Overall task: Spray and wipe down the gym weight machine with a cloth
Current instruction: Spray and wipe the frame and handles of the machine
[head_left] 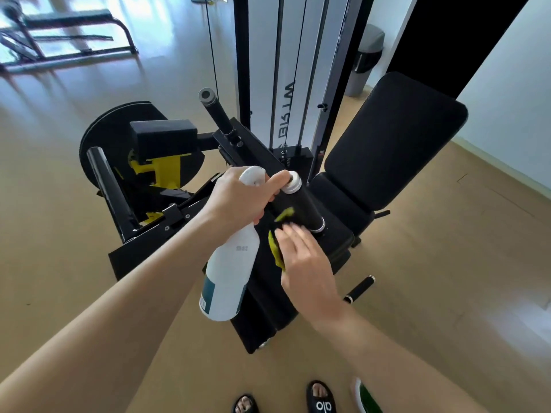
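Far bench frame [59, 28]: blurred dark tubing on the tan floor [59, 222], upper left corner of the room.

Weight machine [190, 162]: black frame with yellow parts, a round black disc at its left, two black bars rising from it, cables and a white panel behind.

Left hand [238, 198]: curled round the neck of a white spray bottle [229, 272]; the bottle hangs down below the fist, a dark label band near its base. The forefinger and thumb of this hand also reach to the silver cap of a black roller handle [301, 204] standing tilted over the seat's front part.

Cloth [277, 248]: yellow-green, pressed against the lower side of the roller handle, part of it showing above the fingers.

Right hand [307, 263]: fingers bent over the cloth and grasping it, just beside the handle's base.

Seat pad [334, 242] and back pad [393, 138]: black upholstery, back pad tilted up at the right.

Small black handle [359, 289]: lying on the floor, right of the seat.

Grey bin [368, 58]: against the far wall.

Sandalled feet [320, 397]: bottom edge.
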